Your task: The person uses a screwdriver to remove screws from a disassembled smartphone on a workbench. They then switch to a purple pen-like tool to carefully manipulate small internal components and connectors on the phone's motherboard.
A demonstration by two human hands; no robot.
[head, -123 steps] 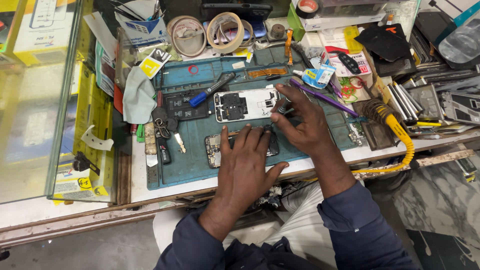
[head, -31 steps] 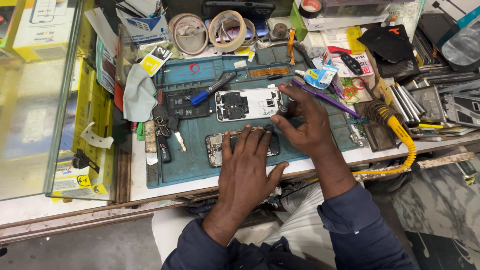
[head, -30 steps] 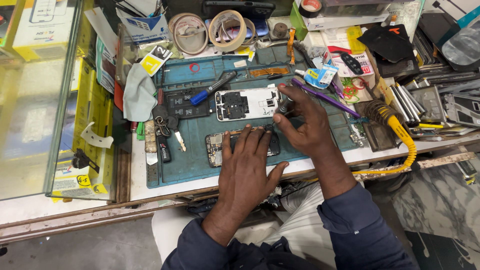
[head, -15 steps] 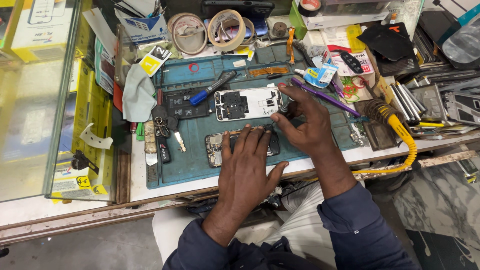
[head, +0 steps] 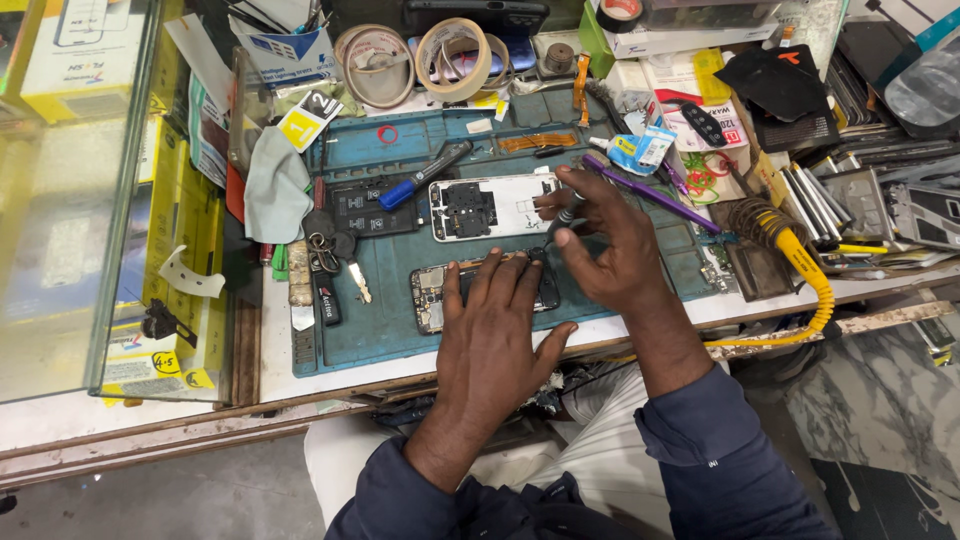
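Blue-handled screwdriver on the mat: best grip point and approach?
Probably pinch the blue-handled screwdriver across its blue grip end, coming from above. It lies flat and diagonal, its black end pointing up-right. The handle overlaps the black phone panel, so a side approach looks crowded.

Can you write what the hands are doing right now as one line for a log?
left hand: flat on opened phone | right hand: holds screwdriver | surface: blue mat

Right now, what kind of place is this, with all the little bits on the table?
Probably a phone repair bench. An opened phone lies on a blue work mat, the left hand rests on another phone, and tape rolls sit behind.
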